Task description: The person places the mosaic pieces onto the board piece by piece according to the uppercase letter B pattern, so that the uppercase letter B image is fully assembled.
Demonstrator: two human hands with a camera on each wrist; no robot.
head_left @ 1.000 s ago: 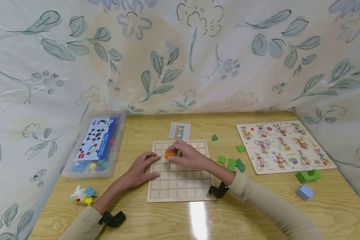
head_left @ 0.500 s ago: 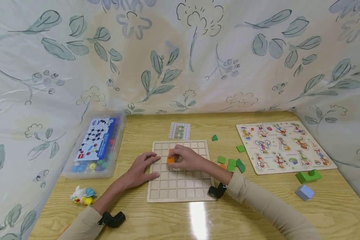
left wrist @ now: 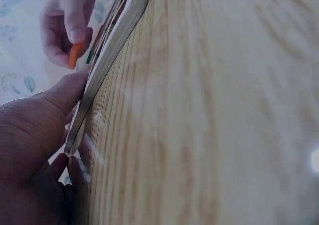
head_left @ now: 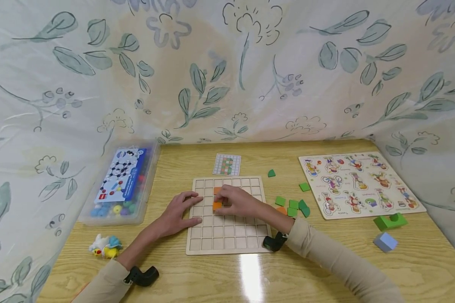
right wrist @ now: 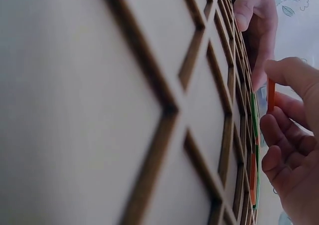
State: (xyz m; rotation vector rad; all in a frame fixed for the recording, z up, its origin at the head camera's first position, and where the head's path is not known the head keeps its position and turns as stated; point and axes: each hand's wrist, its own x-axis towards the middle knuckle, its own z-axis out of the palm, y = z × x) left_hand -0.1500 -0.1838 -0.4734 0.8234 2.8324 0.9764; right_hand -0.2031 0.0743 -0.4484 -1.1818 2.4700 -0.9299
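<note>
A wooden grid board [head_left: 227, 244] lies in the middle of the table. My right hand [head_left: 238, 201] pinches an orange square tile [head_left: 217, 206] between thumb and fingertips, over the board's left-centre cells. The right wrist view shows this orange tile [right wrist: 270, 96] on edge, close above the grid. Another orange tile [head_left: 217, 190] sits on the board just behind it; the right hand covers part of the tiles there. Thin green edges [right wrist: 254, 117] of tiles show along the grid in the right wrist view. My left hand [head_left: 175, 215] rests at the board's left edge, thumb and fingers spread.
Behind the board lies a small pattern card [head_left: 227, 164]. Several green tiles [head_left: 280, 201] and an orange one [head_left: 282, 209] lie to its right. Farther right are a picture puzzle board [head_left: 349, 212], a green block [head_left: 389, 223] and a blue block [head_left: 385, 242]. A plastic case [head_left: 121, 181] and small toys [head_left: 106, 246] stand left.
My right hand has moved slightly toward me and to the right with the orange tile. The orange tile behind it has come into view. My left hand stays in place.
</note>
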